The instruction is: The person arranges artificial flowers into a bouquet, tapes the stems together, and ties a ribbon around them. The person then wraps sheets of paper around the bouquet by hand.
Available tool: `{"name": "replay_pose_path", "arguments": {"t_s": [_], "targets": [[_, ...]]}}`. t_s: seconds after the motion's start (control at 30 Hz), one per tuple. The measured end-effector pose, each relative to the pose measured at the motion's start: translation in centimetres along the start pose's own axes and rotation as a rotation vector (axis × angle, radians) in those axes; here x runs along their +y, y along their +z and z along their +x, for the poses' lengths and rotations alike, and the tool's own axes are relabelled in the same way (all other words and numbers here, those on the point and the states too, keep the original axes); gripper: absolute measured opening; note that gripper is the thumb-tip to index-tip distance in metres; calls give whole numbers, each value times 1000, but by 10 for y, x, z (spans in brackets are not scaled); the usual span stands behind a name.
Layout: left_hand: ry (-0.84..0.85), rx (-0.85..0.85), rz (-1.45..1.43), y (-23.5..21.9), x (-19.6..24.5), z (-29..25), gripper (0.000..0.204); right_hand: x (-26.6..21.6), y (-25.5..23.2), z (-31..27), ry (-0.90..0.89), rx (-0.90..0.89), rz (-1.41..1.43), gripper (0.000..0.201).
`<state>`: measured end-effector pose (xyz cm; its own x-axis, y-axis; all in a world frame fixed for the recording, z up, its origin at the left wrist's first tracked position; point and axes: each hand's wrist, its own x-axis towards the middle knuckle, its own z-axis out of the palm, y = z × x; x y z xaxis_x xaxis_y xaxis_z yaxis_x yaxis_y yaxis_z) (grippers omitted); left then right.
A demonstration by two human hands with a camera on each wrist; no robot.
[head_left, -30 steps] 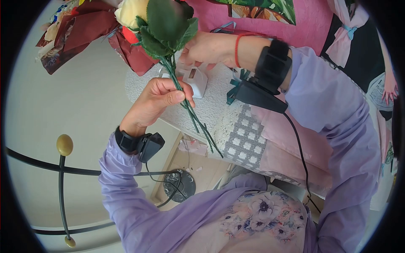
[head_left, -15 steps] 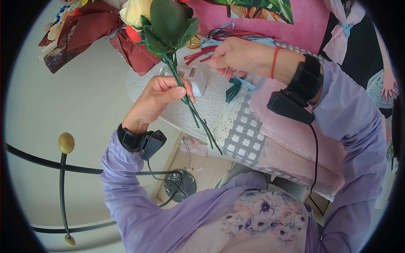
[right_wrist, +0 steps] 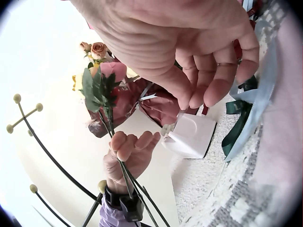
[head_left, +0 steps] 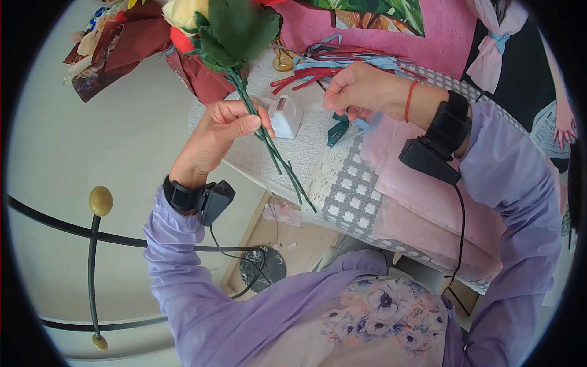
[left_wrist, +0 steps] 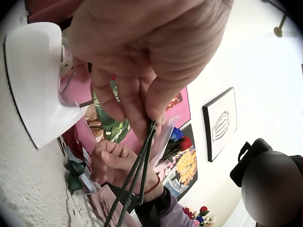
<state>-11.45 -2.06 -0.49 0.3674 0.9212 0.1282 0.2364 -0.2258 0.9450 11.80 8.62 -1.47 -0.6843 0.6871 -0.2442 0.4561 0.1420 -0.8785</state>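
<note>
My left hand (head_left: 226,131) grips the green stems (head_left: 275,150) of several flowers between thumb and fingers. A cream rose (head_left: 183,13), a red bloom and big green leaves (head_left: 235,33) top the bunch; the bare stem ends point down to the right. To the right hovers my right hand (head_left: 367,88), its thumb tip against its fingertips (right_wrist: 196,97). I cannot tell whether something thin is pinched there. Below it lie a dark green ribbon (head_left: 337,129) and a pale blue one (right_wrist: 258,92). Between the hands stands a white tape dispenser (head_left: 286,116).
Red and blue ribbons (head_left: 348,60) lie at the back of the table. Folded pink wrapping sheets (head_left: 428,189) cover the grey-and-white checked cloth (head_left: 351,205) at right. A bouquet in dark red paper (head_left: 131,40) lies at upper left. A black metal rack (head_left: 92,257) stands at left.
My right hand has moved right, from over the tape dispenser to above the ribbons, uncovering the red and blue strips. The left hand keeps its hold on the stems, with only a slight shift.
</note>
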Motion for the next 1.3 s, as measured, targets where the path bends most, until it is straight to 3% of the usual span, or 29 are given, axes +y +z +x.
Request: {"name": "replay_pose_path", "arguments": {"t_s": [0.07, 0.17, 0.43, 0.63, 0.7, 0.73, 0.83, 0.93, 1.03, 1.3], "targets": [[-20, 19, 37, -1, 5, 1, 32, 1, 0, 1, -28, 3, -2, 12], [72, -35, 69, -10, 3, 2, 21, 5, 6, 5, -87, 26, -44, 10], [32, -64, 11, -16, -10, 12, 20, 13, 2, 24, -176, 109, -174, 6], [10, -68, 12, -18, -11, 12, 19, 10, 2, 33, -201, 250, -427, 5], [8, -70, -1, -19, -12, 12, 19, 26, -2, 39, -247, 482, -588, 6], [4, -69, -17, -19, -12, 12, 19, 21, -6, 36, -251, 489, -599, 6], [-12, -66, -30, -18, -12, 12, 19, 9, -18, 23, -288, 449, -511, 5], [6, -67, 0, -13, -7, 14, 19, -16, -28, 3, -325, 234, -265, 12], [-30, -43, -41, -7, 3, 13, 20, -20, -31, -17, -379, 193, -288, 17], [56, -148, -153, 46, 63, 28, 22, -36, -41, -103, -623, 265, -71, 32]]}}
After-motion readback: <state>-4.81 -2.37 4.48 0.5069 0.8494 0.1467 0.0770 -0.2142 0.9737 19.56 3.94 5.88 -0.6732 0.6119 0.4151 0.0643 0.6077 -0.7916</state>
